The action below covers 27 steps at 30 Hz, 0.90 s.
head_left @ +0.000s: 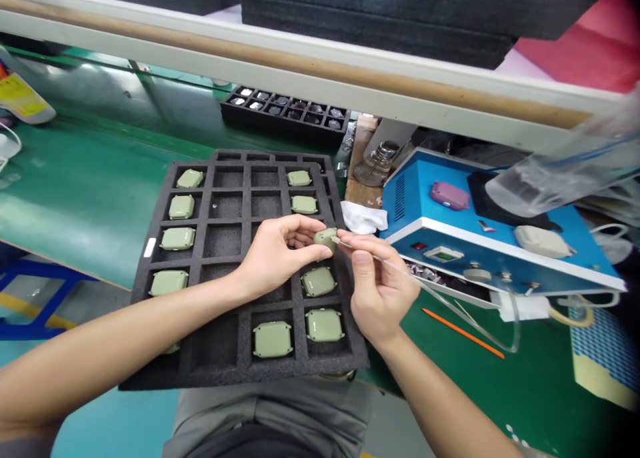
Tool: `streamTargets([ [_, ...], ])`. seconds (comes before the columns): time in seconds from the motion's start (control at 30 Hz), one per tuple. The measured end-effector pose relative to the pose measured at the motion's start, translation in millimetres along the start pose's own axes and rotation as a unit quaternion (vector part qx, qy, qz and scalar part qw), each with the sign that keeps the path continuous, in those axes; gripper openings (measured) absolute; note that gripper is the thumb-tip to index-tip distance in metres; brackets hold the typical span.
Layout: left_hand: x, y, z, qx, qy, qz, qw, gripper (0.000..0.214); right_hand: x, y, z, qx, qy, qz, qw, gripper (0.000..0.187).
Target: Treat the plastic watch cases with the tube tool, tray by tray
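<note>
Between the thumb and fingers of my left hand [277, 251] is a green watch case [326, 237], held above the right side of a black foam tray [245, 377]. My right hand [383, 288] pinches a thin pen-like tool [345, 243], whose tip is at the case's right edge; whether it touches, I cannot tell. A clear tube [467, 318] trails from this tool to the right. More green watch cases sit in the tray's left and right columns, such as one [273, 339] near the front. Several middle compartments hold no case. My left forearm hides part of the tray.
A blue control box [440, 235] stands at the right, bearing a purple watch case [450, 196] and a pale one [543, 241]. An orange stick [463, 333] lies before it. Behind are a glass bottle [377, 165], white tissue [364, 218] and another black tray [285, 128]. A shelf [300, 65] overhangs.
</note>
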<state>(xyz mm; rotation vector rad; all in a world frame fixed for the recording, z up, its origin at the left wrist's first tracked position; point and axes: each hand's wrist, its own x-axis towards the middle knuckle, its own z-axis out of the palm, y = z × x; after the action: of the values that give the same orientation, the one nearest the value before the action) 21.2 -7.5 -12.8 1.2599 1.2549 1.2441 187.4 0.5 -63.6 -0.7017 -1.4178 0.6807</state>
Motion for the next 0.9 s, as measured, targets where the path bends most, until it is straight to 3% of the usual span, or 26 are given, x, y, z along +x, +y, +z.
streamTargets([
  [0.9, 0.9, 3.3, -0.9, 0.039, -0.001, 0.013, 0.999, 0.030, 2.2, 0.0, 1.2, -0.001, -0.003, 0.004, 1.000, 0.014],
])
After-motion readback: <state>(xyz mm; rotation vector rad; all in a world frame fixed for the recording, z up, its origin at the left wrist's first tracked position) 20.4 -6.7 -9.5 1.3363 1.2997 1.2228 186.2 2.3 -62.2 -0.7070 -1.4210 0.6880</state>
